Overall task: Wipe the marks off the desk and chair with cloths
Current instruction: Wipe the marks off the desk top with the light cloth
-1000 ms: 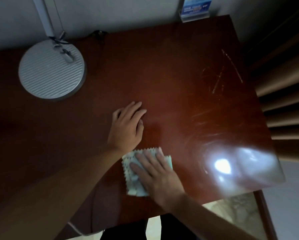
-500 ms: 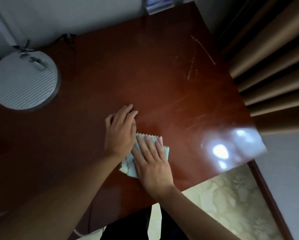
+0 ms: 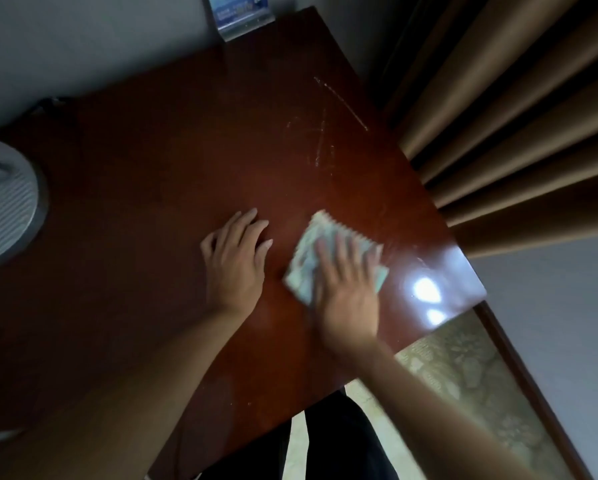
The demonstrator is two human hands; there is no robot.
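A dark red-brown wooden desk point(image 3: 152, 188) fills the view. My right hand point(image 3: 346, 289) presses flat, fingers straight, on a folded pale green cloth point(image 3: 304, 268) with a zigzag edge, near the desk's right side; hand and cloth are motion-blurred. My left hand point(image 3: 236, 258) rests flat on the desk just left of the cloth, not touching it. Pale scratch-like marks point(image 3: 320, 143) streak the desk farther back, toward the right edge. No chair is in view.
A round grey ribbed lamp base point(image 3: 3, 206) stands at the desk's left edge. A small blue-printed stand point(image 3: 242, 15) sits at the back by the wall. Brown curtains point(image 3: 515, 116) hang to the right. Patterned floor point(image 3: 463, 375) shows beyond the desk corner.
My right hand has slid the cloth to the right and a little farther back, away from my left hand. The left hand stays flat in place. The view has shifted right.
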